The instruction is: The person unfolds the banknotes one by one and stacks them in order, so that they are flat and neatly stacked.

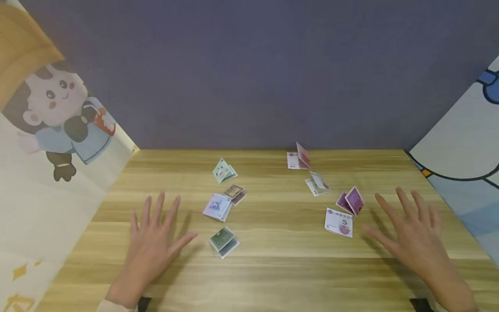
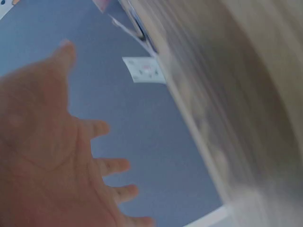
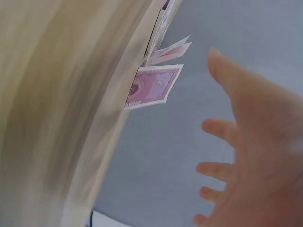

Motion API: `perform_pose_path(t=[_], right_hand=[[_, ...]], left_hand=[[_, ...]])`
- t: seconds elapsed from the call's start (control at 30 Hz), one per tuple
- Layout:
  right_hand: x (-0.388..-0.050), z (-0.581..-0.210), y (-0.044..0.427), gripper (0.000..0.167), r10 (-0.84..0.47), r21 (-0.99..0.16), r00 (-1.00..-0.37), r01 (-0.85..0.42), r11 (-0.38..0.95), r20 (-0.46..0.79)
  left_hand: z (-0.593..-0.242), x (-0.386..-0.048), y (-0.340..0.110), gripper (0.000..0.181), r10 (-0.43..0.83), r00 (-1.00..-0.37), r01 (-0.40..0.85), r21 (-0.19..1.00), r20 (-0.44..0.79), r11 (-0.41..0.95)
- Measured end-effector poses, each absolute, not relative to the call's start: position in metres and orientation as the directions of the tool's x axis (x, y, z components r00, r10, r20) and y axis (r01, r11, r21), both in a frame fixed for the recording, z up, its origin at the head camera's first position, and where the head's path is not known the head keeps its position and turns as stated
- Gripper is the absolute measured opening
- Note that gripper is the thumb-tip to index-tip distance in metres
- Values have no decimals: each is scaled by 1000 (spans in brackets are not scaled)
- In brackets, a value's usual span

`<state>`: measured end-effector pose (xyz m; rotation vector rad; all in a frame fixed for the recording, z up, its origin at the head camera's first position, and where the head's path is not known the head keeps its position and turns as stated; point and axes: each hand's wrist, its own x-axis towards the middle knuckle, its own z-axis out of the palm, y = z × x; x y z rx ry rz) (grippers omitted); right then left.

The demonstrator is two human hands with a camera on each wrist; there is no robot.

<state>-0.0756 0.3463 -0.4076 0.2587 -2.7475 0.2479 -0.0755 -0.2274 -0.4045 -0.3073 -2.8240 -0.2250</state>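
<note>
My left hand hovers over the left side of the wooden table with its fingers spread, holding nothing. Closest to it is a dark green folded play banknote. Beyond that lie a lilac folded note, a brown one and a pale green one. Over on the right, my right hand is also spread and holds nothing. Near its fingers are a flat-looking white note marked 5 and a purple folded note; the purple one shows upright in the right wrist view.
Farther back on the right are a greenish-white folded note and a pink folded note, close to the dark back panel. Cartoon-printed panels flank the wooden table at left and right.
</note>
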Motion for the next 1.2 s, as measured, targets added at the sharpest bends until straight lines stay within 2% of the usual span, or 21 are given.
perform_pose_path(t=[0.17,0.27,0.37,0.47,0.57,0.63,0.8,0.87,1.07,1.2], right_hand=[[-76,-407,337,56,-156,-263,-827,-342,902,540],[-76,-402,329,53,-167,-274,-765,-412,869,622],[-76,-397,319,46,-187,-273,-749,-445,853,635],[-80,-395,306,31,-219,-265,-760,-457,849,612],[-91,-393,294,25,-268,-226,-761,-475,850,591],[-102,-391,289,26,-300,-198,-751,-493,847,589],[-133,-385,283,30,-342,-170,-734,-525,834,586],[-147,-382,282,33,-338,-191,-748,-522,831,572],[-191,-365,281,36,-325,-288,-820,-491,822,472],[-218,-356,281,33,-344,-344,-859,-476,809,380]], left_hand=[[-403,-76,-219,71,246,-930,305,199,272,931],[-403,-77,-211,60,287,-918,358,259,275,897],[-400,-77,-205,51,322,-901,406,305,290,862],[-395,-81,-201,43,360,-881,454,329,308,828],[-390,-89,-197,37,402,-853,508,350,333,787],[-387,-94,-194,35,416,-845,527,388,336,756],[-380,-107,-183,29,432,-856,512,589,285,626],[-376,-111,-177,28,441,-855,503,644,273,577],[-364,-131,-156,27,480,-838,508,692,259,514],[-361,-148,-141,28,497,-853,409,798,160,444]])
